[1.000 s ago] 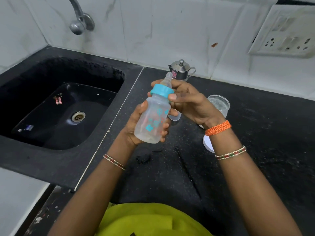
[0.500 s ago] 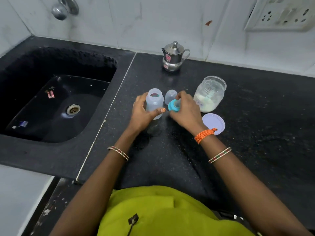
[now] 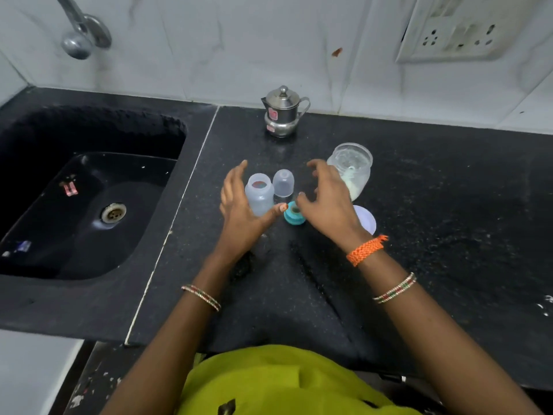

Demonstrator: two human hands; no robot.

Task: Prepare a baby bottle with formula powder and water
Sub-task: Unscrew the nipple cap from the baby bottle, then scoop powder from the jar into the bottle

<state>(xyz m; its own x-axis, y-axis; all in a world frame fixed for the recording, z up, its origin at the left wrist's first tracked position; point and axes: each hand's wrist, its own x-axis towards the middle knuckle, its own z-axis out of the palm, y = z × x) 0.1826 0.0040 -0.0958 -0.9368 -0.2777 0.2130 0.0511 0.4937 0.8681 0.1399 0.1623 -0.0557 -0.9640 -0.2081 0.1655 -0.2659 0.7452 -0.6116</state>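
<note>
The open bottle [image 3: 259,196] stands upright on the counter [image 3: 449,235], its cap [image 3: 283,183] at its 2 o'clock and teal ring [image 3: 294,217] at its 4. Left hand [image 3: 239,214] and right hand [image 3: 327,205] hover spread, gripping nothing. A careless sweep toward the powder jar [image 3: 351,169], at the bottle's 2 o'clock beyond the cap, could tip the light bottle or roll the ring.

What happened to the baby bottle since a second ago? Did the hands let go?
Yes. The bottle came down onto the counter with its blue ring taken off and set beside it. Both the left hand and the right hand have opened and let go. The powder jar, its lid and the steel pot stayed put.
</note>
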